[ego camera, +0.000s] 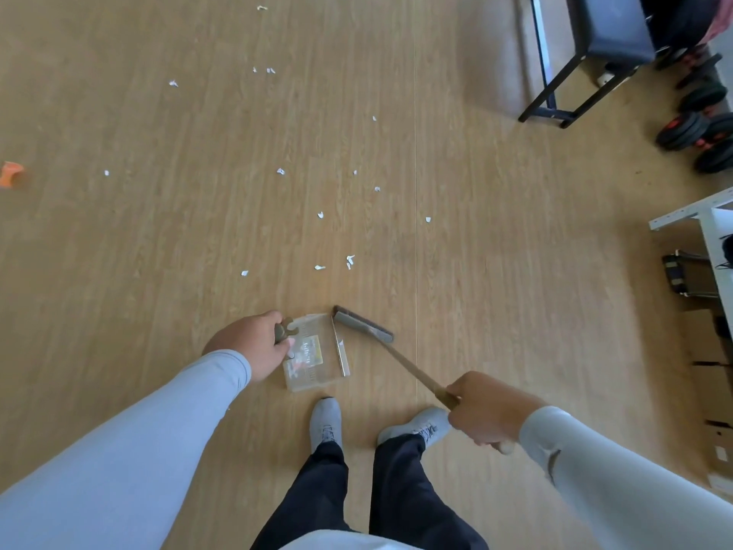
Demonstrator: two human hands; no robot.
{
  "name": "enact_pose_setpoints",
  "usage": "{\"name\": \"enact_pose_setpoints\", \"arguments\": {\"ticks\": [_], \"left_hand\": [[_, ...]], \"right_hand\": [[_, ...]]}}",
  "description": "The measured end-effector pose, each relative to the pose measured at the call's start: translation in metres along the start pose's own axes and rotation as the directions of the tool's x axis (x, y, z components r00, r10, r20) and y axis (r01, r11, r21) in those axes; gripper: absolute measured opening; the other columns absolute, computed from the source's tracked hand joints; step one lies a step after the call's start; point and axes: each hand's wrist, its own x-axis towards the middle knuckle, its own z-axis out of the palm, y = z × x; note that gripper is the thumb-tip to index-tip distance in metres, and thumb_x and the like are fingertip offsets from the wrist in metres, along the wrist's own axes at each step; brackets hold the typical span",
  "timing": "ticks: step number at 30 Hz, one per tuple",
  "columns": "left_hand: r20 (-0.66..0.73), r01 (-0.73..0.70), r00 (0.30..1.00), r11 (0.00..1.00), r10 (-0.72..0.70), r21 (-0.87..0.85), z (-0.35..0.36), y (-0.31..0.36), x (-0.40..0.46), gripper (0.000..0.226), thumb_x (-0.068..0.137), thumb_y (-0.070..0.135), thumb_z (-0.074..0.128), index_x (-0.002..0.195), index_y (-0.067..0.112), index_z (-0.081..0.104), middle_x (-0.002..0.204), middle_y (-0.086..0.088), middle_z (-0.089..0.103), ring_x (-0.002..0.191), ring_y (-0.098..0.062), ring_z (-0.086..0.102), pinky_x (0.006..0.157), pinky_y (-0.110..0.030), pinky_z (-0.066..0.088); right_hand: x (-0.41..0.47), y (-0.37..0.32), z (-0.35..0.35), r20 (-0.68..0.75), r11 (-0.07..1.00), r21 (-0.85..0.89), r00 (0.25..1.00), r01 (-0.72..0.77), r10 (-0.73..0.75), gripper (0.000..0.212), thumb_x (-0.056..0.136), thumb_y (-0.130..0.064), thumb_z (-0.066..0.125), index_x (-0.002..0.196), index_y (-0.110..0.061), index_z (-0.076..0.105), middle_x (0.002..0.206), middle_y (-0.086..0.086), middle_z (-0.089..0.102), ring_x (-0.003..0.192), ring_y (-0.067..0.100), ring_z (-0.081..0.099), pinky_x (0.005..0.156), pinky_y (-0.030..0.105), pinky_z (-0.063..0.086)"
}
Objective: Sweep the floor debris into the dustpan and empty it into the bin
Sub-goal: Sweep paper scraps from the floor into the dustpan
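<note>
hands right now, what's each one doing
Left hand: grips the dustpan handle.
Right hand: grips the broom handle.

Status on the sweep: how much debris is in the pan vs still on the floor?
Done: a few scraps lie in the clear dustpan. In hand: left hand grips its handle, right hand holds the broom, head at the pan's mouth. Left: white scraps scattered across the floor, an orange piece far left; no bin in view.
</note>
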Motion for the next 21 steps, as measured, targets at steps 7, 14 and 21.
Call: {"name": "enact_pose_setpoints", "arguments": {"ticks": [7, 14, 21], "left_hand": [[0.004, -0.01, 1.0, 1.0, 0.01, -0.009, 0.001, -0.001, 0.002, 0.041, 0.096, 0.051, 0.051, 0.132, 0.031, 0.05, 0.093, 0.012, 0.064, 0.078, -0.014, 0.064, 0.065, -0.031, 0.052], [0.005, -0.008, 1.0, 1.0, 0.008, -0.017, 0.001, -0.003, 0.001, 0.042, 0.096, 0.05, 0.051, 0.134, 0.032, 0.051, 0.099, 0.011, 0.066, 0.082, -0.016, 0.065, 0.074, -0.035, 0.057], [0.001, -0.009, 1.0, 1.0, 0.009, -0.008, 0.001, -0.002, 0.001, 0.04, 0.097, 0.049, 0.051, 0.132, 0.03, 0.051, 0.097, 0.009, 0.066, 0.08, -0.016, 0.064, 0.07, -0.033, 0.055]], "right_hand": [[-0.046, 0.066, -0.048, 0.033, 0.924, 0.379, 0.999, -0.037, 0.027, 0.036, 0.093, -0.007, 0.064, 0.125, -0.024, 0.066, 0.066, 0.009, 0.062, 0.049, 0.014, 0.045, 0.046, 0.027, 0.039], [-0.014, 0.029, -0.017, -0.069, 0.979, 0.201, 0.997, -0.02, 0.035, 0.044, 0.089, -0.01, 0.05, 0.131, -0.017, 0.058, 0.062, 0.009, 0.061, 0.05, 0.023, 0.044, 0.046, 0.027, 0.035], [-0.02, 0.015, 0.003, 0.121, 0.996, 0.091, 0.993, -0.003, -0.008, 0.042, 0.085, -0.012, 0.052, 0.121, -0.025, 0.068, 0.063, 0.006, 0.062, 0.054, 0.022, 0.048, 0.052, 0.03, 0.04]]}}
